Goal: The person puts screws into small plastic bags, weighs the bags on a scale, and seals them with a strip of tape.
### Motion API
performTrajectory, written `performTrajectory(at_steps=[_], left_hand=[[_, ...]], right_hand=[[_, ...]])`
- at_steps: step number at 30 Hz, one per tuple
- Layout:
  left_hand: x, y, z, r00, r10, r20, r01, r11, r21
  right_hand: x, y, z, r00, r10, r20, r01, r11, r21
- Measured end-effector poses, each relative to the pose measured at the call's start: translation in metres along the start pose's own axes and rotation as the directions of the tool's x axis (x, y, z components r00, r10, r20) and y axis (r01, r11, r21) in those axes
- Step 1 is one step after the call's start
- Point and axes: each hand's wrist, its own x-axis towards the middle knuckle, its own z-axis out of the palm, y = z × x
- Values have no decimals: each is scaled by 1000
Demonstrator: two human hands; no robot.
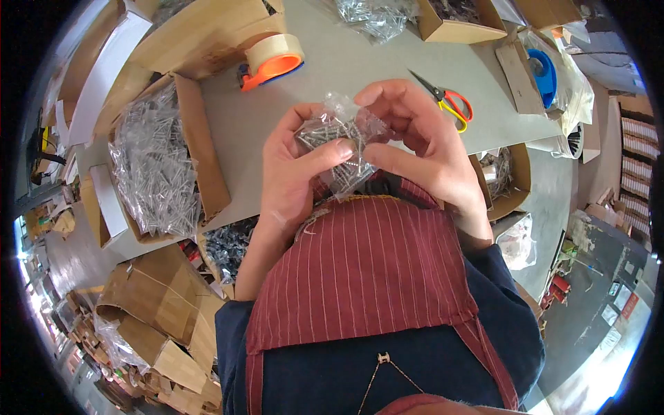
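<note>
A small clear plastic bag of silvery screws is held up in front of my apron, above the table's near edge. My left hand grips it from the left, its thumb pressed across the front. At the bag's right side is my right hand, its fingers curled and its thumb against the plastic near the bag's edge. The bag's upper part is crumpled and loose between the hands. Scissors with red and yellow handles lie on the table just beyond my right hand.
An orange tape dispenser stands at the back left. A cardboard box full of bagged screws is at my left. More bagged hardware lies at the back. Open cartons and a blue tape dispenser stand at the right.
</note>
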Motion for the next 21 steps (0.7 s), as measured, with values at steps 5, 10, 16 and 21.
performTrajectory(at_steps=[5,10,16,21], left_hand=[[3,-6,0,999,-38,-7,38,999,-3],[4,-10,4,999,-45,-15,45,999,-7],[5,-10,5,999,-53,-6,53,997,-52],[7,-23,-3,996,-64,-56,58,993,-101]], right_hand=[[1,9,-3,1000,0,5,0,1000,-31],[-1,14,-3,982,81,-169,-71,995,67],[-1,19,-2,966,97,-238,-71,991,117],[2,22,-7,977,131,-168,-145,987,-73]])
